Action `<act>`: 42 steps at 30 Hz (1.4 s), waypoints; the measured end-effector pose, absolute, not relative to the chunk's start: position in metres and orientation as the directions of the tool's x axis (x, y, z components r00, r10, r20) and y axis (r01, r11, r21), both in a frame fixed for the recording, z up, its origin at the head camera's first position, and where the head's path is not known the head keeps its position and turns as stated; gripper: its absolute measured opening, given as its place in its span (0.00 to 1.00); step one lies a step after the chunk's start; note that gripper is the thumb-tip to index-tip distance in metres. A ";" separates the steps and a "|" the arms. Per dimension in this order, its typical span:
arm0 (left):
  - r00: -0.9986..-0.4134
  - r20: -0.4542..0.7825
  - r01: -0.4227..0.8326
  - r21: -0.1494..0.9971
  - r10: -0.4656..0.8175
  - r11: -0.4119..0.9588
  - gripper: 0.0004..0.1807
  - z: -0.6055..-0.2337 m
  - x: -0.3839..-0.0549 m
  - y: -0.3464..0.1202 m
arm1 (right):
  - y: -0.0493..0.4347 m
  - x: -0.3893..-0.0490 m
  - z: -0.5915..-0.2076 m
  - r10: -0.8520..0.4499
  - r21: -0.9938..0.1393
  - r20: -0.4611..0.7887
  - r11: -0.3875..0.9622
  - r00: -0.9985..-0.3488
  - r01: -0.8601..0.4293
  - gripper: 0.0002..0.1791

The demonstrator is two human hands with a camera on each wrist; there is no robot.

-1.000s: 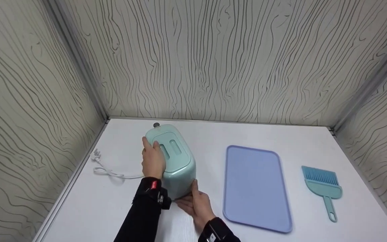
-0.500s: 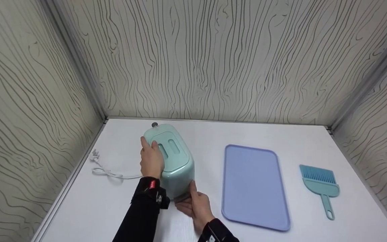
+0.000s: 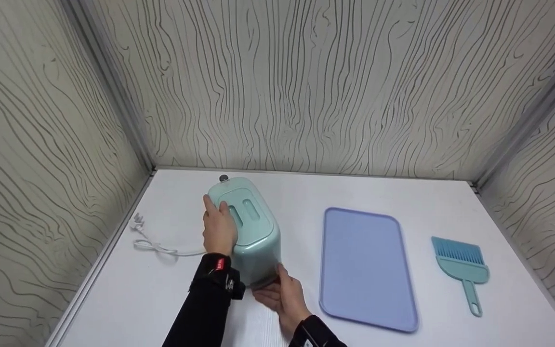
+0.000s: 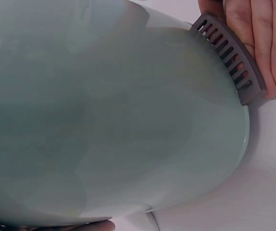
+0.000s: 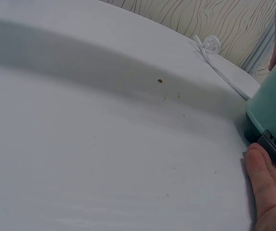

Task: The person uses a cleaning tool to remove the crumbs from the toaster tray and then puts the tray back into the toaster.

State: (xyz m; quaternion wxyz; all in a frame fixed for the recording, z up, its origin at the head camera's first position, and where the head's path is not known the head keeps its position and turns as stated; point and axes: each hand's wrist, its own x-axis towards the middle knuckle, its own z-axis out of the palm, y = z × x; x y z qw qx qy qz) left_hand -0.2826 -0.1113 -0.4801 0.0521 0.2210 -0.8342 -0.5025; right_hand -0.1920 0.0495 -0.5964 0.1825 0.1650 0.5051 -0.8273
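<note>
A mint-green toaster (image 3: 257, 264) with a two-slotted lid stands left of the middle in the head view. My left hand (image 3: 218, 231) grips its left side, the thumb over the top edge. At the near lower end, my right hand (image 3: 288, 296) holds a dark slotted crumb tray (image 4: 235, 62) at the toaster's base. The right thumb lies against the corner, and the fingers (image 5: 263, 180) reach under the tray in the right wrist view. How far the tray stands out of the body is hard to tell.
A white cord with a plug (image 3: 138, 222) lies left of the toaster. To the right are a lilac tray (image 3: 366, 270) and a small teal brush nested in a dustpan (image 3: 464, 270). Brown crumbs (image 5: 160, 81) dot the white table. Patterned walls enclose it.
My right hand has shifted slightly down and right along the toaster's lower corner. The left hand and toaster stay in place; the head view sways a little.
</note>
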 end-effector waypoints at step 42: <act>-0.898 -0.129 -0.314 0.858 -0.421 0.406 0.36 -0.482 -0.283 -0.110 | 0.068 -0.180 -0.598 -0.184 -0.804 -0.427 -0.371 -0.885 0.465 0.13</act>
